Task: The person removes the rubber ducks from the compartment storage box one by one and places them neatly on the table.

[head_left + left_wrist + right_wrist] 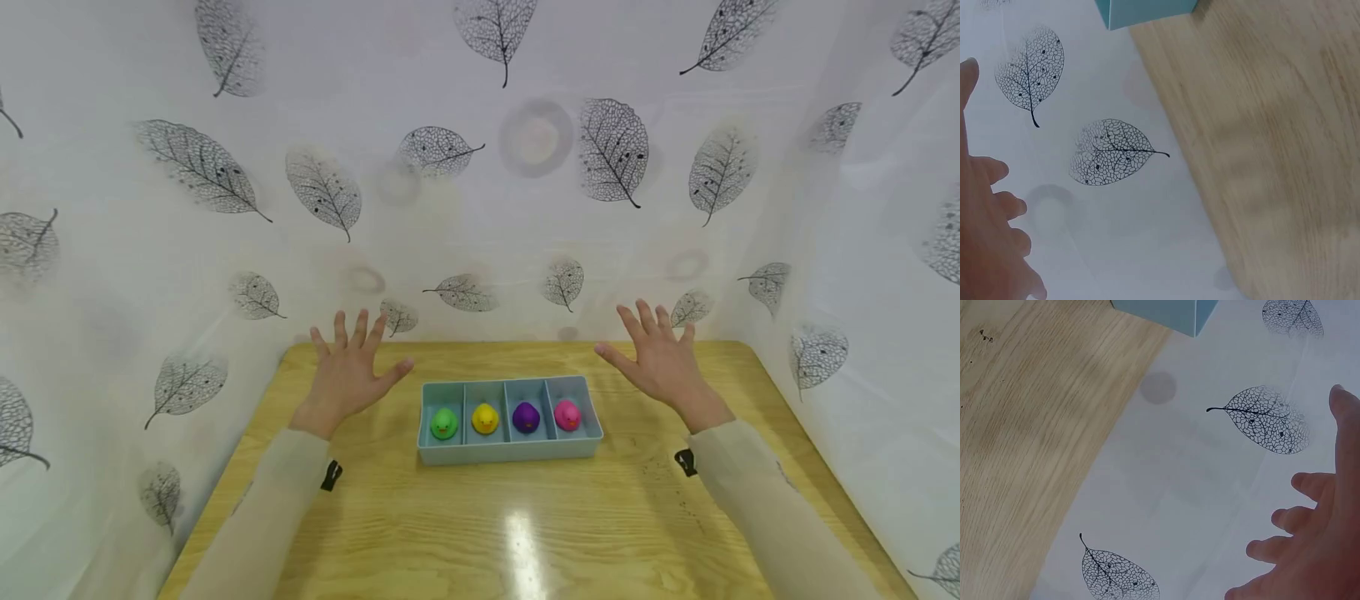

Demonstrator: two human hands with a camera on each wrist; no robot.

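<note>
Holding nothing, the left hand (347,379) and the right hand (663,362) hang on the two sides of the tray (510,452), fingers spread apart and thumbs pointing inward. Neither hand touches the tray, which rests on the wooden table (420,525) between them.

In my judgement, the main risk is a knock: if a thumb or a sleeve (262,517) sweeps inward too low, it could push the tray askew. The tray's walls look low, so a hard bump or a tilt might throw a toy over a divider — or out completely. The toys are round and probably smooth, so a careless pinch could let one slip.

The tray has four compartments in one row, with one toy duck in each. From the person's left to right they are the green duck (443,425), the yellow duck (485,419), the purple duck (526,418) and the pink duck (567,416) — all nearer to the front wall than to the back.
</note>
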